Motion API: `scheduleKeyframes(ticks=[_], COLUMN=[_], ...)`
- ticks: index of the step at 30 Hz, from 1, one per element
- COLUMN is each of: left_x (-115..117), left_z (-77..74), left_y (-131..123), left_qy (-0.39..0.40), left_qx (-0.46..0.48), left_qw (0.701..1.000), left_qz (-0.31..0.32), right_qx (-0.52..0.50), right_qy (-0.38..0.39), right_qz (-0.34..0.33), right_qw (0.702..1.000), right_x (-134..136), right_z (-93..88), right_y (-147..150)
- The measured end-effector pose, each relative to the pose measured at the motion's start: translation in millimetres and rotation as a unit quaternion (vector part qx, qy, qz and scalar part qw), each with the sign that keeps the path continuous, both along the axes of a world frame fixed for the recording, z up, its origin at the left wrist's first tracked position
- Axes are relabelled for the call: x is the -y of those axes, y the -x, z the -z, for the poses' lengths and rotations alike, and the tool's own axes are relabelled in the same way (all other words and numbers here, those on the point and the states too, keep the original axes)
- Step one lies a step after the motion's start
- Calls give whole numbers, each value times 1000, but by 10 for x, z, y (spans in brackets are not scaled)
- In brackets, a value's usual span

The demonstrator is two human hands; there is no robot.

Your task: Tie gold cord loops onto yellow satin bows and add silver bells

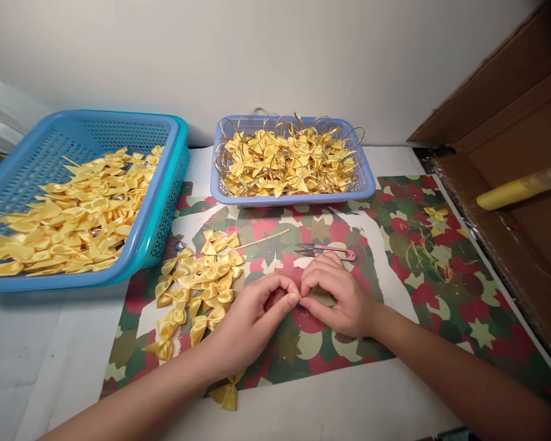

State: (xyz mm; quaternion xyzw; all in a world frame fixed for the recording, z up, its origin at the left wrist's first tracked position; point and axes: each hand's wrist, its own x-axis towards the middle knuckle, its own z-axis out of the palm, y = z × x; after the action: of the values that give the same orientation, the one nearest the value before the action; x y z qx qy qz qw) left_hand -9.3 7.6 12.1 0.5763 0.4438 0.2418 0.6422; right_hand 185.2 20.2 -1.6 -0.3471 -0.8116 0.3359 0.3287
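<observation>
Although much of it lies covered, the smooth white bench [50,349] spans the view. Brown cardboard panels [509,110] lean in at two o'clock from the hands, behind a yellow tube [505,195]. Beneath the hands spreads a flat sheet [482,334] printed with stars and rounded shapes in red, green and cream, its pattern broken by ragged white patches.

At ten o'clock a perforated plastic blue basket [50,282] nests in a turquoise basket [158,245], heaped with glossy yellow satin bows [96,208]. A smaller periwinkle basket [294,199], at twelve o'clock, holds more bows tangled with shiny gold wire loops [298,120].

The left hand [256,313] and right hand [337,300] meet tip to tip, the thumb and index fingers of each closed on a yellow sliver [300,298], mostly hidden, midway between the hands above the sheet.

At one o'clock, just beyond the right knuckles, lie pink-handled thread snips [337,249] with dark tapering blades. Pinched-waist loose bows [206,269] cluster at nine o'clock; a straight gold strand [266,237] points out from them at eleven. Wispy thread scraps [429,257] lie between two and three o'clock.
</observation>
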Motion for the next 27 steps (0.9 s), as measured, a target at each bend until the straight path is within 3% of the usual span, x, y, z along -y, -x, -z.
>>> scheduleKeyframes(ticks=[13, 27], left_x=[-10, 2], left_z=[-6, 6], left_y=[3, 19], left_qy=[-43, -27], left_qx=[19, 29], left_qw=[999, 999], left_qz=[27, 24], right_qx=[-17, -21], right_qy=[9, 25], right_qz=[7, 12], right_qw=[1000, 999], right_x=[-16, -18], right_z=[-13, -49], right_y=[-18, -29])
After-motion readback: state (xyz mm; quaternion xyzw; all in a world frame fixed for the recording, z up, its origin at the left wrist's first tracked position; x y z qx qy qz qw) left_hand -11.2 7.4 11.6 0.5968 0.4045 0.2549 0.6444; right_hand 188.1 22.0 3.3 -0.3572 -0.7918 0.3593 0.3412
